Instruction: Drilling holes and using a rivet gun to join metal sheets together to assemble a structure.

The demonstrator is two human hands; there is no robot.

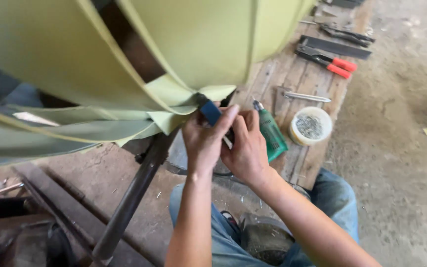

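Soft, even daylight fills the scene, brightest on the concrete floor (401, 163) at the right, which looks slightly washed out. Shadows are faint and diffuse. The lower left corner under the green fabric (75, 54) sits dim and murky. The fabric up close looks soft and slightly blurred, and it curves toward the edges from wide-angle distortion. The wooden pallet (317, 89) stays reasonably sharp.
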